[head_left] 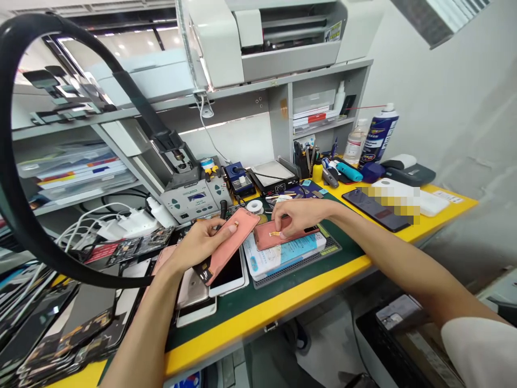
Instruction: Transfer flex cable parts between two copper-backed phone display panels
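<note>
My left hand (200, 242) is closed on a flat pink phone screen panel (234, 237), thumb on its face and fingers beneath. A small gold connector shows near the thumb, and the panel's lower end is dark. My right hand (297, 213) pinches a small yellowish flex cable (274, 234) on a second pink panel (264, 241). That second panel lies flat on a white and blue box (286, 257). Below the held panel are a white-framed phone (230, 280) and other phone parts on the green mat (194, 337).
A black ring lamp (8, 161) looms at the left over stacked phone parts (81, 318). Behind stand a grey rework station (197, 200) and a solder spool (254, 207). To the right are a dark phone (375, 209), a spray can (378, 137) and a bottle (355, 143).
</note>
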The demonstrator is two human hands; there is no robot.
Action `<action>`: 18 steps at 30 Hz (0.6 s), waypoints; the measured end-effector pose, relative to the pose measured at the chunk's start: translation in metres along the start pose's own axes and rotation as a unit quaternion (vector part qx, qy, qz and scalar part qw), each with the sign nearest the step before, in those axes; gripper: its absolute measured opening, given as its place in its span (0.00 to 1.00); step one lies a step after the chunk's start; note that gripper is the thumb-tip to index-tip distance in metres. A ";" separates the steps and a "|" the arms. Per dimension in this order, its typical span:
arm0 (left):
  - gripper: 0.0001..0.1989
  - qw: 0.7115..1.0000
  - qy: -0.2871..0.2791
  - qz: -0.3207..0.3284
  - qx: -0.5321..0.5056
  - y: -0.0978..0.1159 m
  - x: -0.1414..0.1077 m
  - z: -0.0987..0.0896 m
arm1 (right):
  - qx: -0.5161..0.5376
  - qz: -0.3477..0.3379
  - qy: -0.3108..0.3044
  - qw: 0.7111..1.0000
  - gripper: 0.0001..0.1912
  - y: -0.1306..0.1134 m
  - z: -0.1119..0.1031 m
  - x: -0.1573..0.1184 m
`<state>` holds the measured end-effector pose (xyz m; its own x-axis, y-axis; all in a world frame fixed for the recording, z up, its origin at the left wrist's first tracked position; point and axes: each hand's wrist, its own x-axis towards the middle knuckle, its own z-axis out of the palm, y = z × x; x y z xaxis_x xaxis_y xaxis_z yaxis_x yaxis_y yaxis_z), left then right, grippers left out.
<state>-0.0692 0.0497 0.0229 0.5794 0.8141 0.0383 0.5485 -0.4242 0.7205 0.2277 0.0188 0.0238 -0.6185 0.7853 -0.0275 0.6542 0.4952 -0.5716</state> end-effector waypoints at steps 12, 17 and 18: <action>0.21 0.999 -0.017 -0.004 -0.047 -0.004 0.002 0.013 | -0.029 -0.005 -0.022 0.999 0.10 -0.002 -0.002 -0.002; 0.20 0.998 -0.048 -0.018 -0.033 -0.007 0.002 0.018 | -0.018 -0.015 -0.033 0.999 0.13 -0.002 -0.003 -0.005; 0.20 0.998 -0.056 -0.023 -0.031 -0.008 0.001 0.019 | -0.014 -0.015 -0.029 0.999 0.13 -0.001 -0.003 -0.005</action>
<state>-0.0612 0.0467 0.0045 0.6195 0.7818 -0.0709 0.5395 -0.3584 0.7619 0.2315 0.0150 0.0271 -0.6614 0.7478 -0.0578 0.6461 0.5289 -0.5503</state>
